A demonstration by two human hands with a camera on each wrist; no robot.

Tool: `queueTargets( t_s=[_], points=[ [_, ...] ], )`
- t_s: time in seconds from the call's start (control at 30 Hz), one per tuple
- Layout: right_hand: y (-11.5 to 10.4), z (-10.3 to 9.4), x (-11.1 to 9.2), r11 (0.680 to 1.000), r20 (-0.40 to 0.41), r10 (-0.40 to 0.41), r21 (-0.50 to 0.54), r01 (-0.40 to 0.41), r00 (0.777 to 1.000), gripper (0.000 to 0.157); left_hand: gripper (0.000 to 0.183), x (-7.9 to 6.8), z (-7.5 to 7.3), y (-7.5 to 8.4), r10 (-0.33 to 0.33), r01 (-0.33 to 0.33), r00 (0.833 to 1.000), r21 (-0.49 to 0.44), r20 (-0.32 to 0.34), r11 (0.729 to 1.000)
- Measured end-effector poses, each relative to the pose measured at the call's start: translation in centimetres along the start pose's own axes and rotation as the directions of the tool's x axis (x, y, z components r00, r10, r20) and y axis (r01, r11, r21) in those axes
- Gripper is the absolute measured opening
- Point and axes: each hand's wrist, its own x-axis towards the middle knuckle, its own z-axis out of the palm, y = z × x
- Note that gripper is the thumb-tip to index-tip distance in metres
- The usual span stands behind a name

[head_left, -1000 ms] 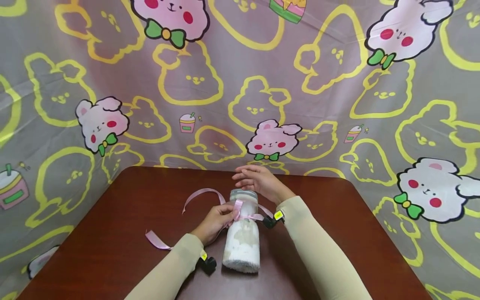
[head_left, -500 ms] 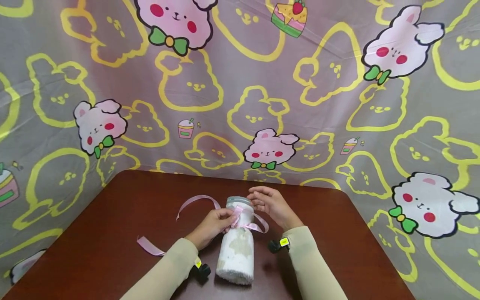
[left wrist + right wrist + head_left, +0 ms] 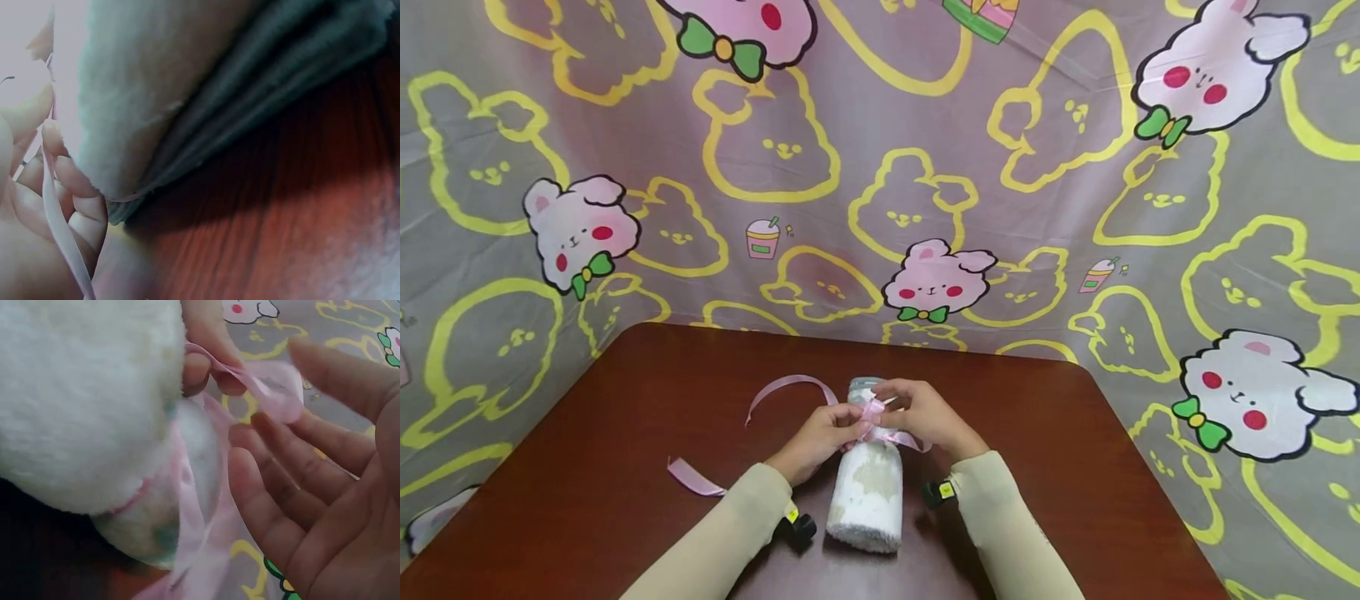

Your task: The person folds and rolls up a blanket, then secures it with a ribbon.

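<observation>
A fluffy white roll with beige patches (image 3: 868, 496) lies on the table, cinched near its far end by a pink ribbon (image 3: 895, 437). My left hand (image 3: 820, 437) pinches the ribbon beside the roll, with a loop standing up from its fingertips. In the right wrist view that ribbon loop (image 3: 275, 394) sticks out toward my right hand (image 3: 312, 487), whose thumb and fingers are spread around it without a visible grip. A ribbon strand (image 3: 59, 231) runs down over the left palm in the left wrist view. The knot area is partly hidden by fingers.
One ribbon tail (image 3: 778, 385) curls on the brown table (image 3: 1037, 433) beyond the left hand; another ribbon end (image 3: 692, 477) lies by the left sleeve. A patterned curtain (image 3: 917, 217) surrounds the table's back and sides.
My right hand has come down from above the roll's far end to the ribbon loop beside the left hand. The left hand keeps its pinch on the ribbon. The camera view has shifted slightly.
</observation>
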Motion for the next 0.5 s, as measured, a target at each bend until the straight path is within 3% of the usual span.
queueTargets(
  t_s=[0.13,0.23,0.37,0.5],
  points=[
    [0.3,0.1,0.0,0.999,-0.040,-0.009,-0.040,0.008,0.999,0.036,0.027,0.3,0.1,-0.1,-0.027,0.026,1.000,0.019,0.012,0.999],
    [0.3,0.0,0.0,0.998,-0.072,0.000,-0.064,-0.005,0.997,0.030,0.032,0.3,-0.2,0.0,-0.060,0.061,0.998,-0.027,0.037,0.998],
    [0.2,0.1,-0.1,0.998,-0.091,0.002,-0.066,-0.008,0.996,0.030,0.033,0.0,-1.0,-0.1,-0.087,0.092,0.994,-0.079,0.061,0.993],
    [0.2,0.3,-0.1,0.998,-0.114,-0.025,-0.062,0.018,0.993,0.030,0.029,-0.1,-1.4,-0.5,-0.084,0.089,0.994,-0.060,0.077,0.994]
  ],
)
